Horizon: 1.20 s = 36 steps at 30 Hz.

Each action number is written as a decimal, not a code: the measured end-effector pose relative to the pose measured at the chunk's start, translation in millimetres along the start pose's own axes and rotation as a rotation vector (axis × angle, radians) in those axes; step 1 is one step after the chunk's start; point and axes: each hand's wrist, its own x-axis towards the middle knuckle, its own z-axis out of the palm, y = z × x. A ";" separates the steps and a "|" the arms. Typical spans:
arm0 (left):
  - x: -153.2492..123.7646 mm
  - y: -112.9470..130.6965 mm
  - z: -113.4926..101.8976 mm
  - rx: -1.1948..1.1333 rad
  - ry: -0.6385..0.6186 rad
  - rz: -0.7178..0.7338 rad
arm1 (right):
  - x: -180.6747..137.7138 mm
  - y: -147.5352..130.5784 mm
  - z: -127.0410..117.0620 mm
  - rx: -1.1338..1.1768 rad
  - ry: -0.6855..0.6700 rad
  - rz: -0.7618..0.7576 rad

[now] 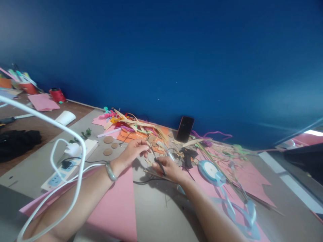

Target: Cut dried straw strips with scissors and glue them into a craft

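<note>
Scissors with dark handles (160, 165) are in my right hand (171, 169), their blades pointing up and left toward my left fingertips. My left hand (135, 151), a bracelet on its wrist, pinches a thin tan strip (148, 144) beside the blades; its exact kind is too blurred to tell. Under and around both hands lie tan scraps (178, 151) and a thin stick (156, 175). Round brown discs (108, 139) rest left of my left hand. A pink paper sheet (116, 208) lies beneath my left forearm.
A phone (185, 129) leans against the blue wall (161, 60). Light-blue ribbon on a spool (209, 171) sits at right, on pink paper. Dried strips (136, 121) and coloured pipe cleaners pile up behind. A power strip (59, 174) stands left, with a white cable (82, 161) looping across the near view.
</note>
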 end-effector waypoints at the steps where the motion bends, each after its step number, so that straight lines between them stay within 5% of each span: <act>1: 0.0 0.0 0.2 -0.008 0.002 0.002 | 0.1 0.3 0.0 0.001 -0.001 0.000; 36: -3.3 5.4 1.2 0.051 -0.004 0.030 | 2.2 11.5 -6.7 -0.071 0.024 0.013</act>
